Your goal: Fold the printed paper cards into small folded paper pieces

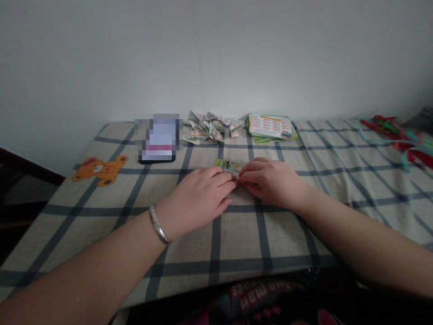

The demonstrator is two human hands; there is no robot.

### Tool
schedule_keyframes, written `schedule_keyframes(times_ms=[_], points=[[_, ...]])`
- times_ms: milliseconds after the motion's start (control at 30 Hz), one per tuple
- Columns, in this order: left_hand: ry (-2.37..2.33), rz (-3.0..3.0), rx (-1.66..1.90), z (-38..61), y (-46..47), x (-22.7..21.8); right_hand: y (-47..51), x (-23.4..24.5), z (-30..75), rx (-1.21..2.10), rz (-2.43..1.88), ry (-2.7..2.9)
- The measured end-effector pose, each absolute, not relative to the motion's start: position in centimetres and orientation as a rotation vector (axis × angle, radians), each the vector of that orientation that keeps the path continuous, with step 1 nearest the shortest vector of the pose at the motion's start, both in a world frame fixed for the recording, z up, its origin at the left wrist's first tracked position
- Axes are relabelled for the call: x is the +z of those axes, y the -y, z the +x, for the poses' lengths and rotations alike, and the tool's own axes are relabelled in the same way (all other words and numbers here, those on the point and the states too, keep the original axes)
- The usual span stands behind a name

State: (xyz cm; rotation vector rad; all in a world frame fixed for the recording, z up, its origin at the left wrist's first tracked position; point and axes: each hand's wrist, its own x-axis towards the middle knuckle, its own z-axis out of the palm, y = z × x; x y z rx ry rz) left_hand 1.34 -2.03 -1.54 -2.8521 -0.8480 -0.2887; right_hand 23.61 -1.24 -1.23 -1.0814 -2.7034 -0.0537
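Note:
A small green-and-white printed paper lies on the checked cloth in front of me, its near side covered by my fingers. My left hand, with a silver bangle at the wrist, holds the paper from the left, fingers bent over its near edge. From the right, my right hand grips the paper's right end, thumb and fingers pinched together. The fingertips of both hands almost meet. Behind them stands a heap of folded paper pieces, and to its right a stack of flat printed cards.
A phone with a blurred screen lies left of the folded pieces. An orange bear cut-out is at the table's left side. Red and green ribbons lie at the far right. The wall borders the checked tablecloth at the back.

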Motion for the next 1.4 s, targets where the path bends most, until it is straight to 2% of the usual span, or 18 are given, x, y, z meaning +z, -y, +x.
schedule_keyframes(times_ms=[400,1400], points=[[0.846,-2.864,-0.285,1.4,2.1,-1.5,1.8,-0.7,23.0,-0.216,-1.180,2.709],[0.851,-2.867,-0.166,1.3,2.2,-0.9,2.3,0.1,23.3,-0.355,-1.527,2.694]])
